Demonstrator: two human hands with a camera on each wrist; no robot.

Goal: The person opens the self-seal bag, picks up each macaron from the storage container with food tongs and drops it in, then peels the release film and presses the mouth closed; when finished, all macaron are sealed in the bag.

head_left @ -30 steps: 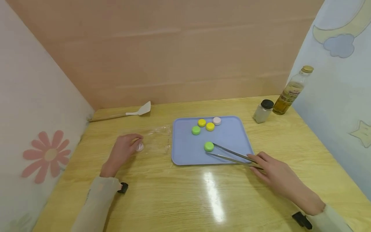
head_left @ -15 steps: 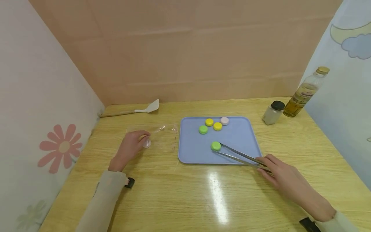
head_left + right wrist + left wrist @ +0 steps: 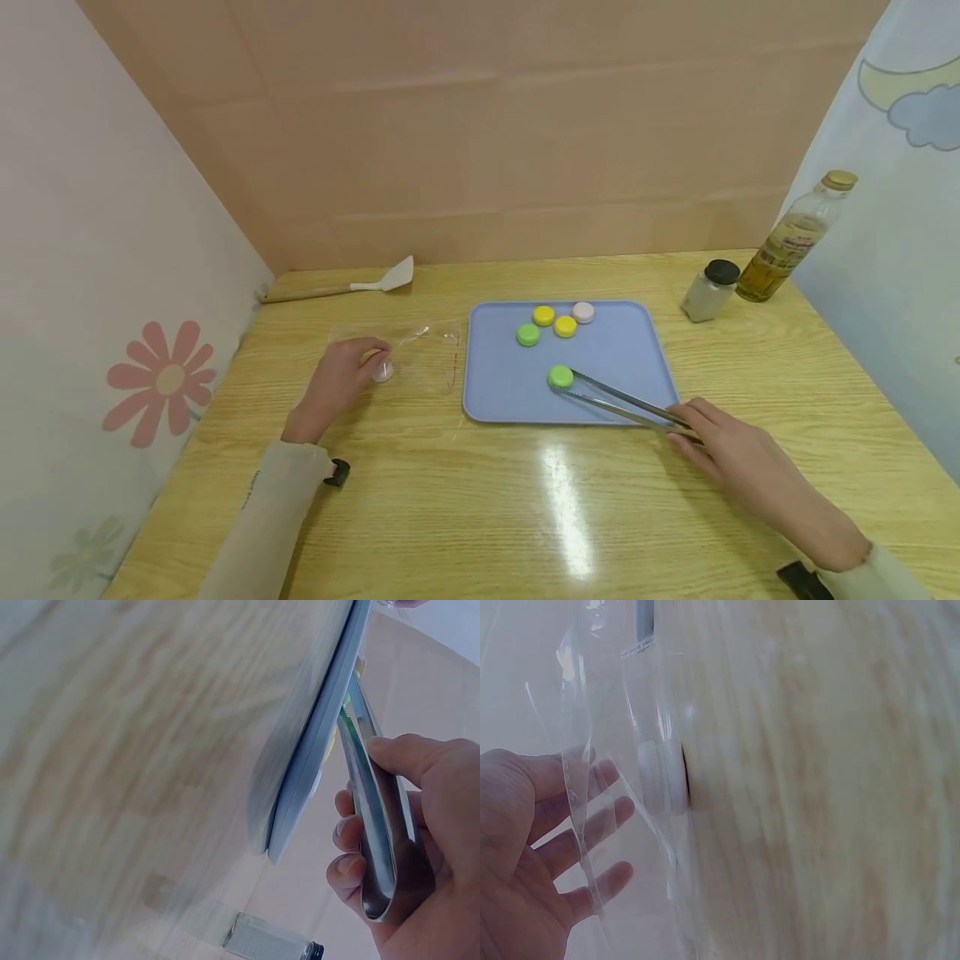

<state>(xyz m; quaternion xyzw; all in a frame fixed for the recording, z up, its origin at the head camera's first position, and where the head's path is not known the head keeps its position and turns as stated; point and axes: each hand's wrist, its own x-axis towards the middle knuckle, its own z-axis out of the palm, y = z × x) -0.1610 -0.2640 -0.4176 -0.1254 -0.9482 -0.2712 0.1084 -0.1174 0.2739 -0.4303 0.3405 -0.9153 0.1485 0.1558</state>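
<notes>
Tongs gripped by the right hand have narrowed slightly around a green disc on the blue tray, apparently securing it, as the left hand pinches a clear bag.

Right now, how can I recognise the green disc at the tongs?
On the table is a blue tray. Near its middle lies the green disc. Unlike the other green disc, farther back, it sits at the tips of the tongs.
</notes>
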